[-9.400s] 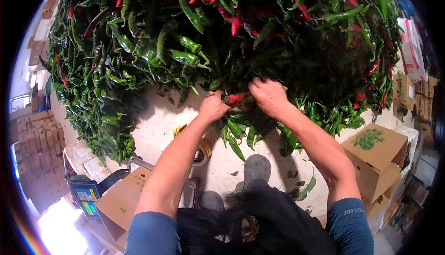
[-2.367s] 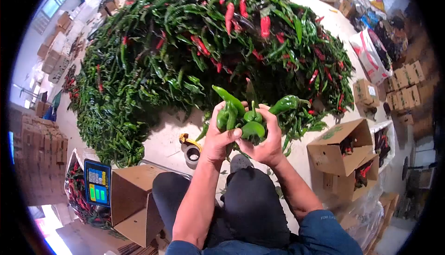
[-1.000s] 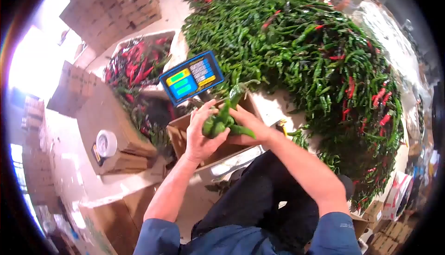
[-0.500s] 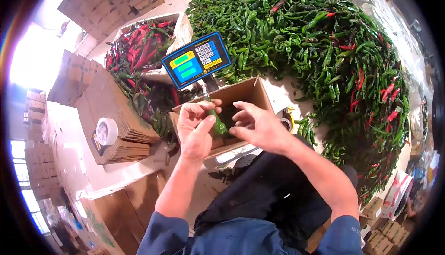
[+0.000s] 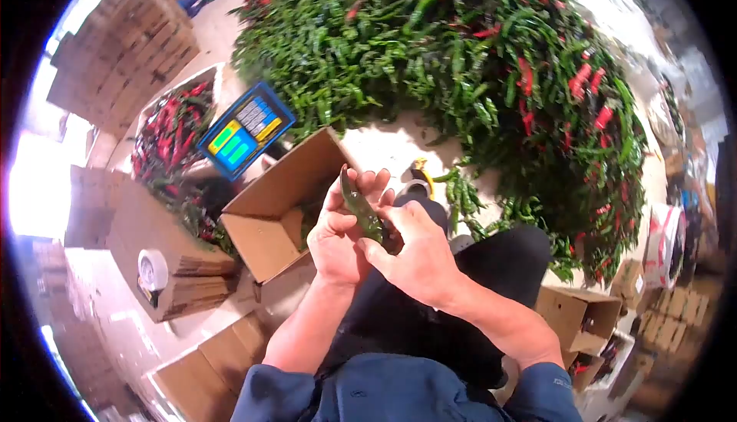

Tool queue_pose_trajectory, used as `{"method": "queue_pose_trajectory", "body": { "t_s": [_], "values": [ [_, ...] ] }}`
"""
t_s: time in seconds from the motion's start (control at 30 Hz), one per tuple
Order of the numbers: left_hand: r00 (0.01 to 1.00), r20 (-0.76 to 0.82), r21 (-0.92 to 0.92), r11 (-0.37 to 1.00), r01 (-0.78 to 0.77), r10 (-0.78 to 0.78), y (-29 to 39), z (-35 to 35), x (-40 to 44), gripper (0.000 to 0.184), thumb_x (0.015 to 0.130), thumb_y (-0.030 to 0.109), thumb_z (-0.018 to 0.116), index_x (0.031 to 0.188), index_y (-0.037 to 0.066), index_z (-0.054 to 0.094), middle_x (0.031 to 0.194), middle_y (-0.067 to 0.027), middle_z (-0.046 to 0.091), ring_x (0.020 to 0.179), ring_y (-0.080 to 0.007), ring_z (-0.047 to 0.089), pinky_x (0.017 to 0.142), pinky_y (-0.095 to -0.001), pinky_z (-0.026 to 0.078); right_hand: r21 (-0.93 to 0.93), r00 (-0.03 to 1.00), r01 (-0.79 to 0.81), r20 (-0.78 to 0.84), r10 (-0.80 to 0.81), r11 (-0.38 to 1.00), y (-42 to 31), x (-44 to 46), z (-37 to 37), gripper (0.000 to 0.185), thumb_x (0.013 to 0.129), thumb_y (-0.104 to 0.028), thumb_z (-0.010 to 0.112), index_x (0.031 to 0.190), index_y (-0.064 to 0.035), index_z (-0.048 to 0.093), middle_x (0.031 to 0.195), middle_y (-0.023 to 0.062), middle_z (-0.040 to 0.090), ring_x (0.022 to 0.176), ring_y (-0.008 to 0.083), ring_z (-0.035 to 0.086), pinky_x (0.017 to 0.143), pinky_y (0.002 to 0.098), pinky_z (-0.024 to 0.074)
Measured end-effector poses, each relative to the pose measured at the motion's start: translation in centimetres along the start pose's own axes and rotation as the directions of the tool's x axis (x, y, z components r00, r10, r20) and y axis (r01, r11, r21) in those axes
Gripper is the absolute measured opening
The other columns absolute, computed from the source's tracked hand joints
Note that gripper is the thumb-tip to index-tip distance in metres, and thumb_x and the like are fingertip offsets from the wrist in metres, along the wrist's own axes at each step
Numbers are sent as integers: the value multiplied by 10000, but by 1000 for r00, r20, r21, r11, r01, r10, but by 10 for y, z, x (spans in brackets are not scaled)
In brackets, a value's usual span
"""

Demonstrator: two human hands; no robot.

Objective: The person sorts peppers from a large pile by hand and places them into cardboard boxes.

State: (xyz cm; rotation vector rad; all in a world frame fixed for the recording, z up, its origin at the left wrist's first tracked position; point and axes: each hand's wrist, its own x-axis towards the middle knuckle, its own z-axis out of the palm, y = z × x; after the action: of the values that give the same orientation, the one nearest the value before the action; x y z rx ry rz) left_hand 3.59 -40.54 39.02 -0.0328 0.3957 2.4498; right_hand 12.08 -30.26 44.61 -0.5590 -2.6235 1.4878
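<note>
A dark green pepper [image 5: 359, 206] lies across the palm and fingers of my left hand [image 5: 338, 242], its tip pointing up. My right hand [image 5: 418, 257] closes on the lower end of the same pepper, thumb and fingers around it. Just left of my hands stands an open cardboard box [image 5: 265, 242], tilted in view, with some dark green matter at its inner right side. Behind the box is a scale display [image 5: 246, 130] with lit green readouts. A large heap of green peppers [image 5: 368, 54] with some red ones spreads beyond my hands.
Flattened cartons [image 5: 173, 268] carry a tape roll [image 5: 153, 269] at the left. Behind them is a crate of red peppers [image 5: 173, 134]. A yellow tape dispenser [image 5: 421, 177] lies on the floor ahead. More open boxes [image 5: 576, 314] stand at the lower right.
The view has swung right, so the box and scale sit further left. The several peppers held a second ago are gone from my hands; one remains, and my right hand has come onto it.
</note>
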Motion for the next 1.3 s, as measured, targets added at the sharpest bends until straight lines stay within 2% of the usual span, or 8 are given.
{"method": "queue_pose_trajectory", "body": {
  "t_s": [0.2, 0.3, 0.5, 0.67, 0.73, 0.87, 1.07, 1.3],
  "values": [
    [952, 162, 577, 808, 122, -260, -86, 53, 17, 682, 801, 12, 518, 1473, -6, 404, 1498, -186, 444, 1436, -286, 361, 1166, -418, 312, -8, 829, 35, -558, -33, 999, 75, -47, -88, 334, 808, -83, 715, 1117, 21, 649, 959, 131, 672, 850, 221, 647, 745, 330, 523],
    [960, 83, 776, 622, 108, -269, -117, 69, 41, 532, 898, 47, 576, 1414, -12, 461, 1414, -155, 518, 1310, -258, 485, 1083, -355, 380, 497, 491, -42, -745, 451, 867, 120, -104, -163, 317, 861, -68, 678, 1165, 15, 638, 939, 50, 672, 835, 101, 602, 706, 252, 496],
    [876, -338, 716, 510, 477, -345, -169, 42, 118, 392, 912, 92, 586, 1286, -3, 518, 1253, -125, 567, 1210, -278, 542, 986, -458, 491, 183, -77, -724, -980, 186, 665, 351, -328, -289, 428, 894, -211, 681, 1191, 90, 615, 1184, 209, 664, 1085, 283, 625, 977, 385, 464],
    [870, -468, 837, 238, 492, -153, -275, -32, 168, 452, 860, 60, 604, 1309, 63, 557, 1089, -71, 591, 933, -173, 530, 812, -373, 497, -46, 54, -983, -998, 44, 178, 419, -400, -281, 532, 817, -237, 700, 1246, 58, 591, 1165, 255, 629, 1120, 385, 587, 991, 487, 438],
    [841, -536, 835, 95, 541, -80, -319, -114, 175, 466, 837, 67, 602, 1302, 41, 578, 1114, -106, 624, 980, -205, 565, 859, -350, 488, 57, 135, -779, -957, 256, 625, 430, -349, -245, 500, 863, -252, 700, 1238, 60, 593, 1233, 244, 625, 1149, 366, 588, 1012, 447, 443],
    [894, -437, 683, -684, 256, -101, -342, -189, 168, 547, 793, 126, 618, 1329, 25, 573, 1314, -234, 597, 1245, -356, 565, 1029, -435, 445, 421, 379, -709, -449, 809, 566, 430, -185, -124, 555, 848, -260, 728, 1293, 24, 559, 1118, 204, 697, 1014, 270, 677, 899, 385, 520],
    [915, -363, 648, -754, 110, -178, -334, -237, 205, 483, 804, 256, 686, 1196, -2, 573, 1200, -248, 631, 1116, -408, 606, 957, -478, 476, 264, 266, -852, -525, 809, 452, 504, -58, -43, 861, 835, -440, 709, 1419, 95, 372, 1324, 300, 533, 1206, 420, 544, 1001, 476, 446],
    [853, -522, 321, -928, 188, -8, -380, -230, 221, 1197, 679, 713, 739, 1520, 26, 234, 1454, -248, 420, 1312, -394, 448, 1064, -548, 331, 302, 169, -852, -614, 771, 428, 542, -14, -18, 777, 763, -243, 747, 1381, 76, 400, 1195, 300, 575, 1130, 416, 575, 991, 463, 456]
  ]
}}
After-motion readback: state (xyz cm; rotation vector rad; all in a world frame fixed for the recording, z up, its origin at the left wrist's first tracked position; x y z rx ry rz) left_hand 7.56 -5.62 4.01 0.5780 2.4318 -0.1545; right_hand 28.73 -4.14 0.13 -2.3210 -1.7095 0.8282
